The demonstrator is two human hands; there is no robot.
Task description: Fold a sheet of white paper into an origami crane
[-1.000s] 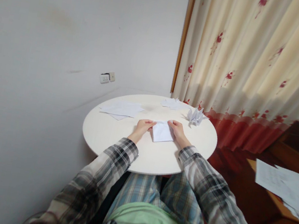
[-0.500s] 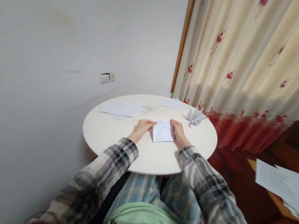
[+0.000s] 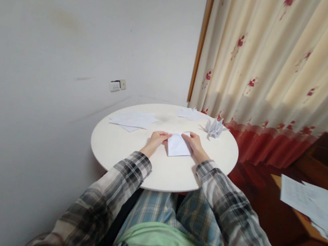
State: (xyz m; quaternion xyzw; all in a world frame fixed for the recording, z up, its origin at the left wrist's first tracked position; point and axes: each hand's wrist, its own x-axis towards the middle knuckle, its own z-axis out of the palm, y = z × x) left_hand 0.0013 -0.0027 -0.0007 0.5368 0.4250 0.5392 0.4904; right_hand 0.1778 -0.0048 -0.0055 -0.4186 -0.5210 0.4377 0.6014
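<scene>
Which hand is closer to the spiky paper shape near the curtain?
Right. The right hand sits just short of the paper shape; the left hand lies farther off, across the folded sheet.

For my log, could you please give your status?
Left hand, right hand holding folded white paper on round cream table. Crumpled white paper beyond, apart.

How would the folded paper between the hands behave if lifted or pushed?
Probably light and floppy: the paper is a thin folded sheet. Likely to slide on the smooth table; left hand and right hand rest on its edges.
</scene>
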